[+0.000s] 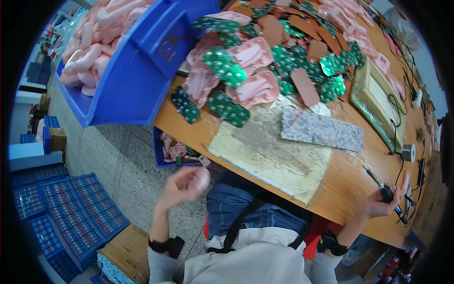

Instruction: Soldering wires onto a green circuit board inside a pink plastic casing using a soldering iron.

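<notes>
My left hand (182, 186) is off the table's edge, above the floor, blurred, with its fingers curled around a pale pink piece (202, 177). My right hand (381, 202) rests at the near right edge of the wooden table (350, 184) and grips a black-handled soldering iron (384, 189), its thin tip pointing up-left over the wood. A worn beige work mat (269, 156) lies between the hands, with a grey speckled stone slab (321, 130) on its far side. Beyond it sits a heap of green circuit boards (227, 109) and pink pieces (253, 90).
A blue bin (137, 80) full of pink pieces tilts at the table's left corner. A smaller blue bin (163, 156) sits under the table. Blue crates (66, 213) and a cardboard box (130, 251) stand on the floor at left. A solder spool (407, 152) and a framed tray (378, 104) lie right.
</notes>
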Action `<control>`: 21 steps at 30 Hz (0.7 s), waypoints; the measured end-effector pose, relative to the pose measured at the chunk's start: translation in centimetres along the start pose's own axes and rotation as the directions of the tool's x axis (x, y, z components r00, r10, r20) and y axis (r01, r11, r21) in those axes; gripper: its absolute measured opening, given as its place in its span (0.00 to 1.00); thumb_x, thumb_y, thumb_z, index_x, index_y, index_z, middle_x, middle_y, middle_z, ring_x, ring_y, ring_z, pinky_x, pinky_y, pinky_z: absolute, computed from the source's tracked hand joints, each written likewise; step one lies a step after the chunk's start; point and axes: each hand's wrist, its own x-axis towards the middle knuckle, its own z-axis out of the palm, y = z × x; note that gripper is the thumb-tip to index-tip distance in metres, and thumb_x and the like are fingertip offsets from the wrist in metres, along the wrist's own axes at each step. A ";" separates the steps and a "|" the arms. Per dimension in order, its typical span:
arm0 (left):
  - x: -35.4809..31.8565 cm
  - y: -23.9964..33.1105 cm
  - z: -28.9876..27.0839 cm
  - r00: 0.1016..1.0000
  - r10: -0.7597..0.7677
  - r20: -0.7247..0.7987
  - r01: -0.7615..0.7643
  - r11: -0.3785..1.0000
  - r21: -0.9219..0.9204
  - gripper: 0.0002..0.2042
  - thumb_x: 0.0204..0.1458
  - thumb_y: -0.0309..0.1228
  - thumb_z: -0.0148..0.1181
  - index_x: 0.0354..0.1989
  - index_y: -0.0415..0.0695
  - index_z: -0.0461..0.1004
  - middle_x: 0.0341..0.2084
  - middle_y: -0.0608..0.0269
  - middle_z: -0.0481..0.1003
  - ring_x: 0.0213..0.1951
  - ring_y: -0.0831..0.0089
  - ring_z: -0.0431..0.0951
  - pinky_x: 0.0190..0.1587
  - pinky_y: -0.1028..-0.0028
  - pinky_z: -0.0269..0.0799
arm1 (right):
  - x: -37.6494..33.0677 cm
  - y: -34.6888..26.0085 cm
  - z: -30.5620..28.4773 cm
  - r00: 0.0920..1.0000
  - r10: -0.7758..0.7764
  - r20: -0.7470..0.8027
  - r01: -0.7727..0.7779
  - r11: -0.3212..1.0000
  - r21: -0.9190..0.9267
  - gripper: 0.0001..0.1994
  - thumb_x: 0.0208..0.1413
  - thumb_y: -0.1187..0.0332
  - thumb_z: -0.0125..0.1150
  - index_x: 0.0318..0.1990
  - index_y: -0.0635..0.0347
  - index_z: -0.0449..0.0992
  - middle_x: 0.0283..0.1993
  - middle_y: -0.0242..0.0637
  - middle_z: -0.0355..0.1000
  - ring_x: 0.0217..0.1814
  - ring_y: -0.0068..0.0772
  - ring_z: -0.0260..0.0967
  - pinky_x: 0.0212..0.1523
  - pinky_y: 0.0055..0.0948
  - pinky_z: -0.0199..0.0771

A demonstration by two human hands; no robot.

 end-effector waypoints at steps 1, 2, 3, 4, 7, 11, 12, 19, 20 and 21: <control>0.9 -3.1 -2.9 0.985 -0.056 -0.161 0.050 0.998 -0.045 0.25 0.38 0.28 0.66 0.48 0.37 0.68 0.39 0.64 0.72 0.40 0.76 0.70 0.43 0.76 0.66 | 0.0 -0.1 -0.2 0.998 0.011 0.070 -0.011 1.000 0.005 0.05 0.51 0.72 0.45 0.26 0.55 0.59 0.21 0.26 0.53 0.24 0.17 0.55 0.29 0.17 0.59; 2.1 -6.5 -5.7 0.945 -0.119 -0.306 0.093 0.991 -0.099 0.23 0.40 0.27 0.65 0.47 0.37 0.68 0.38 0.64 0.72 0.37 0.77 0.71 0.41 0.76 0.67 | -0.2 -0.6 0.2 0.996 0.047 0.073 -0.044 0.999 -0.032 0.01 0.52 0.72 0.45 0.32 0.57 0.62 0.21 0.26 0.55 0.24 0.17 0.56 0.29 0.17 0.60; 3.1 -9.8 -8.9 0.922 -0.089 -0.376 0.052 0.993 -0.106 0.21 0.42 0.27 0.64 0.47 0.36 0.69 0.36 0.63 0.73 0.36 0.78 0.71 0.38 0.77 0.67 | -0.3 -0.7 0.3 0.996 0.044 0.081 -0.042 0.999 -0.026 0.01 0.52 0.72 0.45 0.32 0.57 0.62 0.21 0.26 0.55 0.24 0.17 0.56 0.29 0.17 0.60; 4.5 -13.0 -11.8 0.899 -0.062 -0.433 0.013 0.993 -0.114 0.20 0.43 0.28 0.63 0.46 0.35 0.69 0.34 0.63 0.74 0.34 0.79 0.71 0.36 0.78 0.67 | -0.1 -0.9 0.0 0.991 0.063 0.115 -0.060 0.998 -0.030 0.04 0.52 0.72 0.46 0.36 0.59 0.63 0.21 0.26 0.57 0.25 0.16 0.57 0.30 0.16 0.60; 8.8 -20.2 -18.0 0.783 -0.167 -0.599 0.204 0.979 -0.006 0.19 0.44 0.28 0.62 0.46 0.34 0.69 0.33 0.63 0.74 0.32 0.79 0.72 0.33 0.79 0.67 | 1.0 -1.4 -1.7 0.987 0.044 0.157 -0.037 0.998 -0.045 0.08 0.52 0.71 0.47 0.39 0.61 0.64 0.22 0.26 0.59 0.26 0.15 0.59 0.31 0.15 0.62; 11.8 -27.7 -25.1 0.734 0.009 -0.679 0.031 0.998 0.046 0.19 0.42 0.30 0.65 0.39 0.30 0.70 0.29 0.64 0.73 0.30 0.78 0.72 0.31 0.79 0.67 | -0.2 -1.9 0.9 0.998 -0.009 -0.058 0.000 0.986 -0.165 0.02 0.52 0.71 0.48 0.31 0.56 0.63 0.20 0.25 0.56 0.21 0.14 0.55 0.23 0.15 0.57; 12.8 -28.6 -26.4 0.732 0.020 -0.681 0.082 0.990 0.117 0.19 0.42 0.30 0.66 0.39 0.29 0.69 0.30 0.64 0.73 0.30 0.77 0.72 0.32 0.79 0.68 | -0.3 -1.9 0.9 1.000 0.026 -0.015 -0.028 0.986 -0.163 0.03 0.52 0.71 0.48 0.28 0.55 0.62 0.19 0.24 0.54 0.19 0.13 0.53 0.21 0.14 0.55; 13.4 -33.0 -32.7 0.607 0.271 -0.747 0.046 0.927 0.373 0.34 0.36 0.37 0.68 0.49 0.28 0.63 0.43 0.48 0.71 0.43 0.60 0.72 0.45 0.70 0.66 | -2.1 -1.8 3.9 0.997 0.072 0.026 -0.065 0.976 -0.208 0.11 0.50 0.72 0.48 0.20 0.52 0.54 0.16 0.24 0.52 0.16 0.13 0.47 0.17 0.13 0.49; 15.5 -32.2 -29.5 0.644 0.214 -0.735 0.172 0.895 0.412 0.34 0.36 0.36 0.68 0.51 0.29 0.61 0.45 0.47 0.70 0.45 0.57 0.71 0.47 0.69 0.65 | -2.1 -2.5 3.4 1.000 0.014 0.015 -0.010 0.972 -0.234 0.11 0.50 0.72 0.48 0.20 0.52 0.54 0.16 0.24 0.52 0.16 0.13 0.47 0.17 0.13 0.49; 17.4 -30.2 -25.4 0.677 0.160 -0.718 0.289 0.840 0.459 0.35 0.36 0.36 0.68 0.53 0.30 0.60 0.46 0.45 0.69 0.47 0.54 0.70 0.48 0.68 0.64 | -1.9 -3.4 2.8 1.000 -0.005 -0.004 0.004 0.963 -0.271 0.11 0.49 0.72 0.48 0.20 0.53 0.54 0.16 0.25 0.52 0.16 0.14 0.48 0.18 0.14 0.50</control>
